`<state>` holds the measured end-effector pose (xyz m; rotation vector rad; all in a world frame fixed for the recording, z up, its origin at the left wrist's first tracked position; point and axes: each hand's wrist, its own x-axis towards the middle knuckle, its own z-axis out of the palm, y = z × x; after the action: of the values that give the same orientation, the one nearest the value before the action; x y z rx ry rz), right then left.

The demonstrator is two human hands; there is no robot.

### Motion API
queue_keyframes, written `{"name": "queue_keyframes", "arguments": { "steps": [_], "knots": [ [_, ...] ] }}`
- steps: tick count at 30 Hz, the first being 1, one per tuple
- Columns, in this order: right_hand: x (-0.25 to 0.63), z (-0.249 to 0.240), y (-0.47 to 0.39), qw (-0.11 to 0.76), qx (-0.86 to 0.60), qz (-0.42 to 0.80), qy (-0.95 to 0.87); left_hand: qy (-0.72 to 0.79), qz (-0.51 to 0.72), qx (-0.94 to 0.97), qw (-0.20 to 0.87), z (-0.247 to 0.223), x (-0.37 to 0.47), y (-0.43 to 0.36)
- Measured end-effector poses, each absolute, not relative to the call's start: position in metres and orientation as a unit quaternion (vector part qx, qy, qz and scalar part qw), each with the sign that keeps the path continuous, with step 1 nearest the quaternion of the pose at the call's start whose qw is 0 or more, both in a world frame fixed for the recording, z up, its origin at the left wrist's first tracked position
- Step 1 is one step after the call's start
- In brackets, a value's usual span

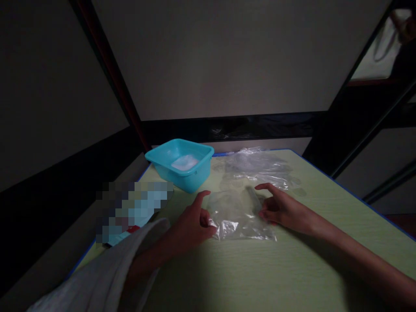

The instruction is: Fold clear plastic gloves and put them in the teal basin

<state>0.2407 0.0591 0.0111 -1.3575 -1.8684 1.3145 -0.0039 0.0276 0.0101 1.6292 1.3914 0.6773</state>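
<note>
A clear plastic bag (pixel 230 214) lies on the pale wood-grain table (pixel 260 273), between my two hands. At its left edge is my left hand (pixel 196 221), index finger stretched forward, thumb and curled fingers closed on the film. My right hand (pixel 281 208) grips the right edge in a similar way, with its index finger extended over a greyish raised strip (pixel 255 197) of film. Whether anything is inside the bag I cannot tell. Behind it rest more crumpled clear plastic bags (pixel 256 164).
A turquoise plastic basin (pixel 198 180) with a white packet (pixel 185 162) inside stands at the back left. Left of my left hand lies a partly blurred, light-blue flat item (pixel 118 237). A grey panel (pixel 227 56) rises behind the table's blue edge.
</note>
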Motion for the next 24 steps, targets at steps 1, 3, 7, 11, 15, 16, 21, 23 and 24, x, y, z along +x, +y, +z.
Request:
{"name": "queue_keyframes", "arguments": {
  "steps": [1,3,7,11,15,16,21,23,24],
  "knots": [
    [0.241,0.011,0.059,0.235,-0.497,0.475,-0.687,0.559,0.267,0.655,0.433,0.010,-0.004,0.028],
    [0.240,0.010,0.059,0.229,-0.500,0.459,-0.698,0.558,0.257,0.652,0.445,0.010,-0.005,0.028],
    [0.241,0.009,0.058,0.228,-0.503,0.424,-0.718,0.555,0.228,0.649,0.468,0.013,-0.008,0.030],
    [0.242,0.005,0.059,0.228,-0.507,0.383,-0.738,0.555,0.222,0.647,0.473,0.014,-0.010,0.033],
    [0.243,0.001,0.060,0.224,-0.497,0.365,-0.755,0.545,0.203,0.659,0.478,0.011,-0.012,0.033],
    [0.243,0.002,0.059,0.222,-0.497,0.354,-0.761,0.541,0.198,0.662,0.480,0.011,-0.012,0.033],
    [0.238,0.017,0.050,0.225,-0.506,0.222,-0.802,0.531,0.201,0.691,0.446,0.014,-0.011,0.031],
    [0.236,0.025,0.046,0.212,-0.456,0.192,-0.843,0.530,0.237,0.732,0.357,0.013,-0.010,0.027],
    [0.236,0.027,0.044,0.191,-0.418,0.188,-0.868,0.518,0.248,0.761,0.302,0.012,-0.010,0.024]
  ]
}}
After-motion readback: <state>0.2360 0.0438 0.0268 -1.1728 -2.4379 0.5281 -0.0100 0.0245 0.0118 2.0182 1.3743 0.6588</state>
